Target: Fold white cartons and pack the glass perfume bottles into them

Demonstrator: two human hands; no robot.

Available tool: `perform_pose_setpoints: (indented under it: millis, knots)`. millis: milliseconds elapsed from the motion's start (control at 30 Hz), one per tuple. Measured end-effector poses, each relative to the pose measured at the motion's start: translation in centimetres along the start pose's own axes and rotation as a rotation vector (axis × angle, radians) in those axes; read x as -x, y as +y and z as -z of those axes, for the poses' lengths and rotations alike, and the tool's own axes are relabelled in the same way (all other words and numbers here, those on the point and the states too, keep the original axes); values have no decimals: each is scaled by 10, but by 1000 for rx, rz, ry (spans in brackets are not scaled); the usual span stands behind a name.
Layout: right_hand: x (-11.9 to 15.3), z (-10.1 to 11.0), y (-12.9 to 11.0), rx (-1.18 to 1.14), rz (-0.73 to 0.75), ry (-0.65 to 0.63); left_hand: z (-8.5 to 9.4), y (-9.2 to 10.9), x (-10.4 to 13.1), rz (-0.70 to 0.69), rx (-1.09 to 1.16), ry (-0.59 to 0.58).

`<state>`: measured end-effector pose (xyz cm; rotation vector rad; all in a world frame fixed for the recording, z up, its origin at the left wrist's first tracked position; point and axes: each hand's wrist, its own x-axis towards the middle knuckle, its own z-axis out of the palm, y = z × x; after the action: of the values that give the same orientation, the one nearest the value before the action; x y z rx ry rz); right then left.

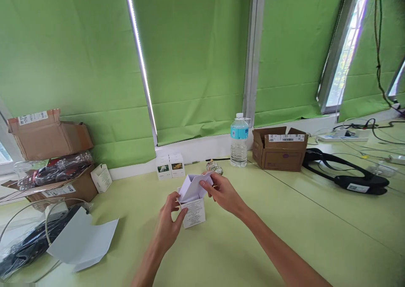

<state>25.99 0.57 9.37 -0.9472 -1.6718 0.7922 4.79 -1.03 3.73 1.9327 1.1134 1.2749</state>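
Note:
A small white cardboard box (194,214) with printed text on its side stands on the table in front of me. Above its top sits a plain white folded card piece (190,189), tilted. My left hand (171,215) has its fingers and thumb at the left edge of the box and the card piece. My right hand (221,190) pinches a flap on the card piece's upper right. Behind my hands lies a crinkled, clear-wrapped item (214,167). Two small white boxes with pictures (170,167) stand side by side near the wall.
A water bottle (239,146) and an open brown carton (281,154) stand at the back. Black headgear (351,175) and cables lie to the right. Brown boxes (50,139) are stacked at left, near an upright white carton (101,178) and a bent white sheet (85,240).

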Motion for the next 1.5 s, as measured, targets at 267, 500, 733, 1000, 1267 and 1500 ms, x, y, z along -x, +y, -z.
perform_pose_setpoints:
  millis: [267,500,733,1000,1267,1500]
  knots:
    - [3,-4,-4,87,35,-28,0,-3,2,6,-94,-25]
    - [4,-8,-5,111,66,17,-1,-3,2,-14,-87,-20]
    - [7,-8,-14,158,151,126,-1,-2,3,28,-89,-28]
    - [5,-8,-9,229,236,159,-1,-2,4,59,-98,-23]
    - [2,-5,4,413,208,45,-4,-14,4,142,-34,-30]
    - [1,-4,15,453,204,-17,-6,-26,3,183,82,-171]
